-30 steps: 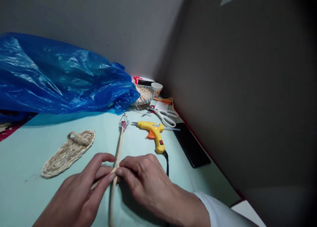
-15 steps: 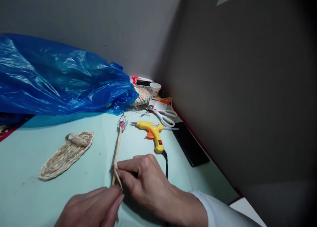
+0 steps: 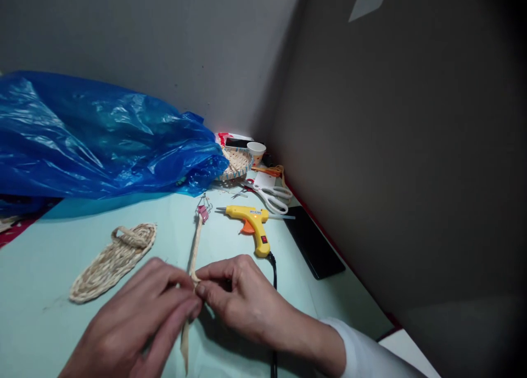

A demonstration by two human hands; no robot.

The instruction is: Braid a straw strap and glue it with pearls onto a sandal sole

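Observation:
A narrow braided straw strip [image 3: 196, 246] runs down the table from a pink binder clip [image 3: 203, 213] that holds its far end. At its near end my right hand [image 3: 247, 304] pinches the braid between thumb and fingers. Just left of it, my left hand [image 3: 144, 317] has thumb and fingers closed on the strands, and its fingertips meet those of my right hand. One loose flat strand [image 3: 185, 348] hangs below my left fingertips. A woven straw slipper [image 3: 113, 262] with a strap lies to the left.
Right of the braid lie a yellow glue gun [image 3: 257, 224] with a black cord, white-handled scissors [image 3: 272, 195] and a black phone [image 3: 315, 243]. Farther back are a blue plastic bag [image 3: 94, 142], a woven basket [image 3: 237, 162] and a paper cup [image 3: 256, 151]. A wall rises at the right.
My left hand has moved up and closer to my right hand. The strand that looped out between my hands is now drawn in at the fingertips. The view has shifted slightly.

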